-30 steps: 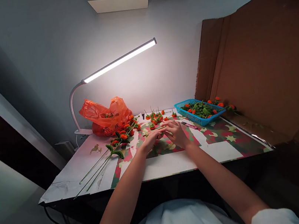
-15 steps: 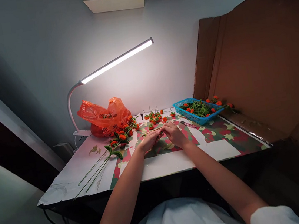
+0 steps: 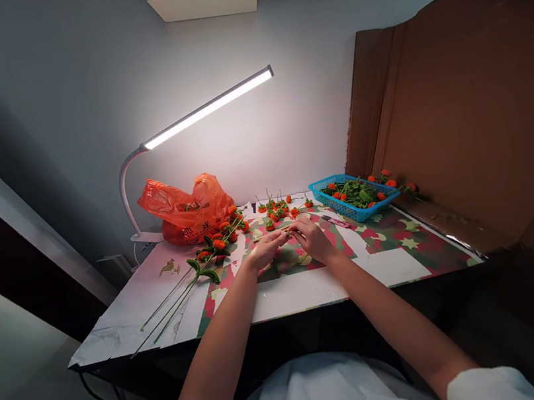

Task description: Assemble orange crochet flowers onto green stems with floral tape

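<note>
My left hand (image 3: 269, 249) and my right hand (image 3: 308, 236) meet over the middle of the table, fingertips almost touching. Both are closed in a pinch around something small and greenish that the fingers mostly hide. A thin tan stick (image 3: 263, 236) shows just beyond the left fingers; whether it is held or lying there I cannot tell. Past the hands are several small orange flower heads (image 3: 277, 212) with green bases, some with stems pointing up. Left of my left hand lie long-stemmed orange flowers (image 3: 218, 244) with green leaves.
A blue plastic basket (image 3: 360, 215) of green pieces and orange flowers stands at the right, near a cardboard sheet (image 3: 464, 110). A pink-handled tool (image 3: 335, 221) lies before it. An orange plastic bag (image 3: 183, 212) sits back left, under a lit lamp (image 3: 208, 110) on the table (image 3: 305, 291).
My left fingers have lifted and straightened a little, and my right fingertips have shifted slightly. Less of the dark green between the hands shows. The things on the table have stayed put.
</note>
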### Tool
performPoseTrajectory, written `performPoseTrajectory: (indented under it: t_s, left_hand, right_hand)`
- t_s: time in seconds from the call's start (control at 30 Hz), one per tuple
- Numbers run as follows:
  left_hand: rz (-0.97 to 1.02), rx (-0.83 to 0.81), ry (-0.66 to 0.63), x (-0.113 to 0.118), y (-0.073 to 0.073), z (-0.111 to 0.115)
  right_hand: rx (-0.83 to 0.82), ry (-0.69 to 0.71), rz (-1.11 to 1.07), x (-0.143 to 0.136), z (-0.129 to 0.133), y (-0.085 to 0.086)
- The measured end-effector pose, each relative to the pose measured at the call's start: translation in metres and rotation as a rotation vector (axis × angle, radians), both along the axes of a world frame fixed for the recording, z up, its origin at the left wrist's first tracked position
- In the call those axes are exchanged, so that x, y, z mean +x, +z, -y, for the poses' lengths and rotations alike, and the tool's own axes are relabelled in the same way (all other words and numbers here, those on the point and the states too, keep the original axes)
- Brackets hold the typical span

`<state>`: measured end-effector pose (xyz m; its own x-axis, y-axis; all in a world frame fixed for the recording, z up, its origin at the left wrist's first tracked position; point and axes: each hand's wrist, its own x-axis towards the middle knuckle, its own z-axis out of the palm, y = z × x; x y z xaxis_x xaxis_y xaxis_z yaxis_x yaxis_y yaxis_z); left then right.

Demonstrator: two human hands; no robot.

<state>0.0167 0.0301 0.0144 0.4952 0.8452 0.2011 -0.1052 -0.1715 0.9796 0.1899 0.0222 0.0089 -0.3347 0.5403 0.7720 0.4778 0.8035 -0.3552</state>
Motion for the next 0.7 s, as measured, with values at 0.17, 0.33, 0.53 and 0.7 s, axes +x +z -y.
performPoseTrajectory:
  t_s: [0.17,0.33,0.53,0.7]
  left_hand:
    - [-0.037,0.038,0.053,0.000,0.001,-0.001]
    - [-0.153,0.144,0.140,0.000,-0.003,-0.005]
    - [-0.292,0.379,0.342,0.003,-0.009,-0.011]
    - [-0.335,0.533,0.450,0.005,-0.009,-0.011]
  right_hand:
    - [0.007,-0.060,0.029,-0.002,0.000,-0.002]
    - [0.014,-0.168,0.116,-0.006,0.002,-0.003]
    - [-0.023,-0.264,0.133,-0.014,0.001,-0.009]
    - [-0.016,-0.283,0.057,-0.016,-0.001,-0.011]
